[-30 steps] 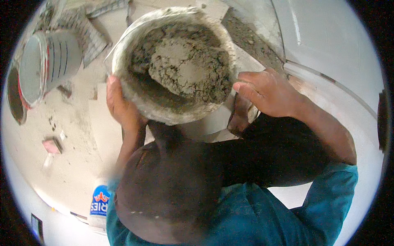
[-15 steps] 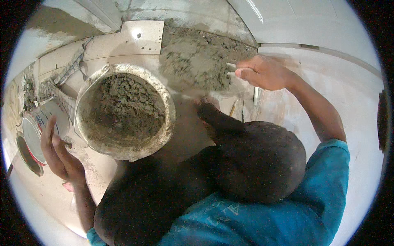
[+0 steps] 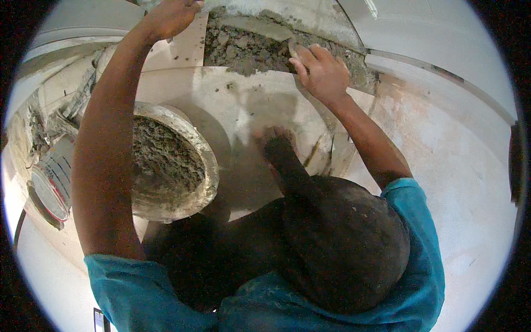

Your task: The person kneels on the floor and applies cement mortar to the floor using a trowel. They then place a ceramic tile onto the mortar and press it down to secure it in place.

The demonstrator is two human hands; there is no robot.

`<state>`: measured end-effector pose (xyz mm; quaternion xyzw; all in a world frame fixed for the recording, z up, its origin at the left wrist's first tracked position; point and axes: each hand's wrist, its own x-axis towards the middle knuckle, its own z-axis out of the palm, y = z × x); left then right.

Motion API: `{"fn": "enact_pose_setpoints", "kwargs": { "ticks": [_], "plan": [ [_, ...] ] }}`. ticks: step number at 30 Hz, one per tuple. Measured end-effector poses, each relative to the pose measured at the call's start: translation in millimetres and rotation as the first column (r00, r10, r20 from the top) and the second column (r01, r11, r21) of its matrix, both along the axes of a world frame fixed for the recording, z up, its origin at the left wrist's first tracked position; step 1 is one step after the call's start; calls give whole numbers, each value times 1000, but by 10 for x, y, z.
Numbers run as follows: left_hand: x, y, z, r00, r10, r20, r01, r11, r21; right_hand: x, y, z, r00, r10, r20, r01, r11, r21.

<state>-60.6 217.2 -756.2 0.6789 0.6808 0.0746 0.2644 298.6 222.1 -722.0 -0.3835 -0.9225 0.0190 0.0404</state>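
My right hand is closed round the handle of a trowel. The trowel's pale blade lies on a bed of crumbly grey mortar along the far wall. My left hand is stretched far forward at the upper edge, above a cream tile beside the mortar bed. Its fingers are partly cut off, look apart, and show nothing in them. Near my left knee, a bucket holds more grey mortar; my left forearm hides its left side.
A second, labelled bucket lies tipped at the left. Mortar crumbs are scattered on the tiled floor. My bare foot rests between the bucket and the mortar bed. A white door stands at the far right.
My left hand has swung from beside the bucket up to the far edge. The right hand with the trowel has moved left and farther away. The bucket appears lower and farther left.
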Motion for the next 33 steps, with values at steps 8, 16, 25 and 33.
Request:
{"fn": "enact_pose_setpoints", "kwargs": {
  "ticks": [8, 16, 25, 33],
  "plan": [
    [178, 273, -185, 984, -170, 60, 179, 964, -197, 152, 17, 314, 960, -279, 7, 168, 561, -811],
    [306, 174, 425, 973, 231, 22, -229, 971, -60, 220, -196, 451, 985, -161, 64, 165, 755, -634],
    [-44, -132, 207, 965, 247, 86, -218, 942, -257, 216, -526, 468, 965, 43, 257, 94, 862, -498],
    [227, -189, -102, 865, -422, -271, 336, 889, -313, 227, -4, 480, 995, -46, 88, 95, 709, -699]
  ]
}}
